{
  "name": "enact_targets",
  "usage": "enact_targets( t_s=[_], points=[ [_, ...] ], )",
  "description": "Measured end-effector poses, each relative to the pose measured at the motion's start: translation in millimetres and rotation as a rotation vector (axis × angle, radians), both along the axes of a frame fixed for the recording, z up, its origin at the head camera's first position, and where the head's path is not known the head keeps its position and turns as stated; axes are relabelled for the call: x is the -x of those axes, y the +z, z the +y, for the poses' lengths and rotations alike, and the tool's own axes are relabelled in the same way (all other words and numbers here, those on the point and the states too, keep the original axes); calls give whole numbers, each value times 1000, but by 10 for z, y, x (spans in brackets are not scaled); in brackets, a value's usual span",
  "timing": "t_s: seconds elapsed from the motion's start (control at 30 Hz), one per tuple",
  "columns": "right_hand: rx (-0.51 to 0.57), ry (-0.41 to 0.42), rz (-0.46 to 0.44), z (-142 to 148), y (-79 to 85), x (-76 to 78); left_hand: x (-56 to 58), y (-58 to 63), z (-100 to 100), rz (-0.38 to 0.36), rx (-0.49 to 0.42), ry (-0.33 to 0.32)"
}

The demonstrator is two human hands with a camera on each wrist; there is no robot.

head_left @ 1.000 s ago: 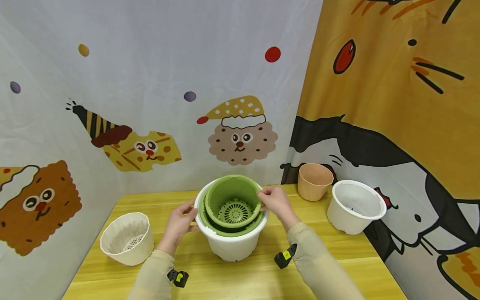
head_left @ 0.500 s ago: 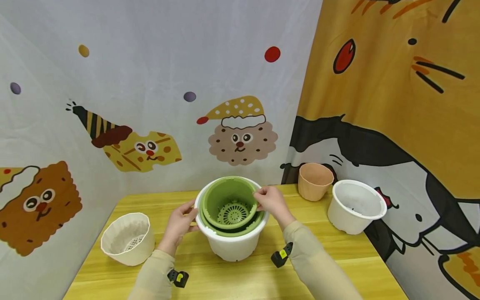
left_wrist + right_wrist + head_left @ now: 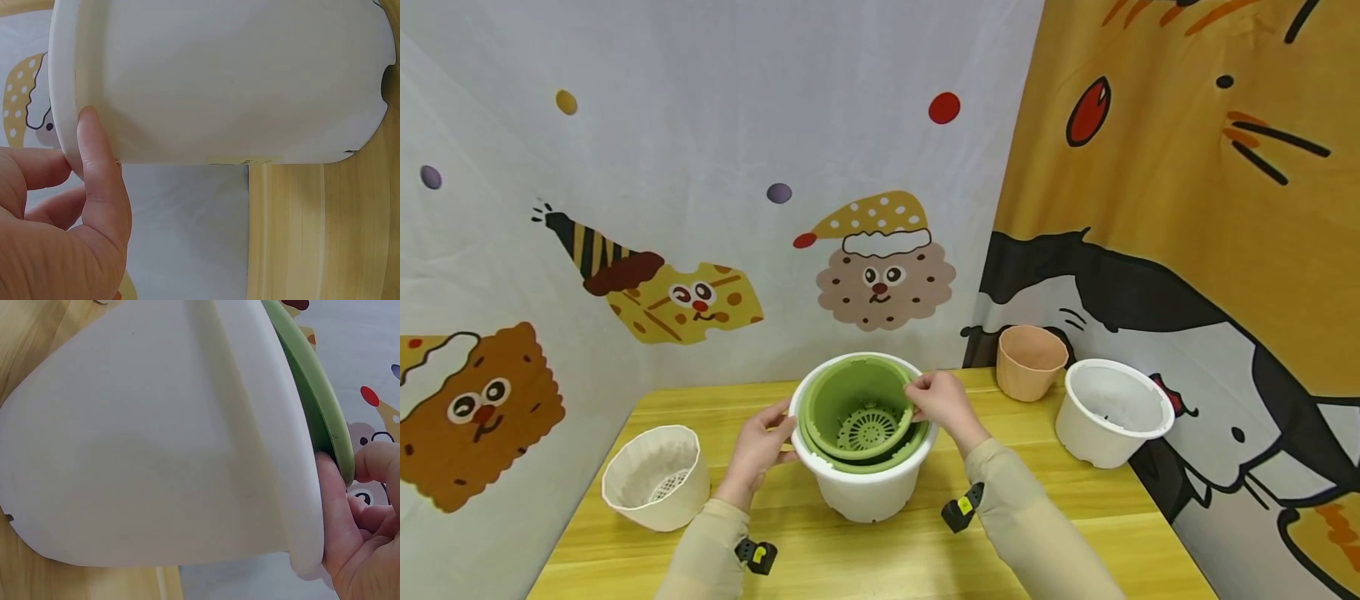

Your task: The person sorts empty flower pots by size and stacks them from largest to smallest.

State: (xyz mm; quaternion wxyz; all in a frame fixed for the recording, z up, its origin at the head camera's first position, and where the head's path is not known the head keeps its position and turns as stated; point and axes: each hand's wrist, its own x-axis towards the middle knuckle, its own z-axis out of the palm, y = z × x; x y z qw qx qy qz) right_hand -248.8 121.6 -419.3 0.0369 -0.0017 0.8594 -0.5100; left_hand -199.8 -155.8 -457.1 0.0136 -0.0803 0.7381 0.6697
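**Green pot (image 3: 856,385) pinched at the rim**

It is nested in a larger green pot (image 3: 857,468), itself seated inside the white pot (image 3: 871,498). Its lip is pinched by the right hand (image 3: 942,402), thumb beneath; across from it, the white pot's rim is gripped by the left hand (image 3: 756,450). Smooth, thin plastic is suggested: light, fairly stiff, perhaps slippery, hardly fragile. It is best held by that lip, with the white pot steadied. Slots are fanned around its flat, round base; wood grain is shown on the table (image 3: 820,567).
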Motion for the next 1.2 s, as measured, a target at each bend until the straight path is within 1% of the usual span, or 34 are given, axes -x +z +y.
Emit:
enact_targets(
  t_s=[0.47, 0.6, 0.63, 0.67, 0.73, 0.8, 0.87, 0.93, 1.0, 1.2],
  points=[
    [-25, 11, -1, 19, -6, 8, 3, -3, 6, -7, 2, 2],
    [-39, 26, -3, 15, -10, -2, -2, -2, 4, -6, 2, 1],
    [-60, 34, 6, 13, -9, -10, -3, -4, 3, -7, 1, 1],
    [-105, 46, 32, 13, -8, -17, -4, -5, 3, -6, -1, 2],
    [-226, 61, 111, 12, 3, -35, -4, -9, 0, -6, -3, 2],
    [-351, 56, 202, 16, 27, -62, -9, -4, -1, -9, -4, 2],
    [-447, 35, 280, 32, 60, -82, -8, 0, -1, -10, -3, 1],
    [-467, 17, 307, 52, 88, -96, -8, 5, -2, -11, -5, -1],
    [-457, 16, 316, 77, 93, -99, -5, 5, -4, -10, -8, 0],
    [-425, 1, 324, 153, 32, -109, -10, 4, -11, -17, -7, 1]
  ],
)
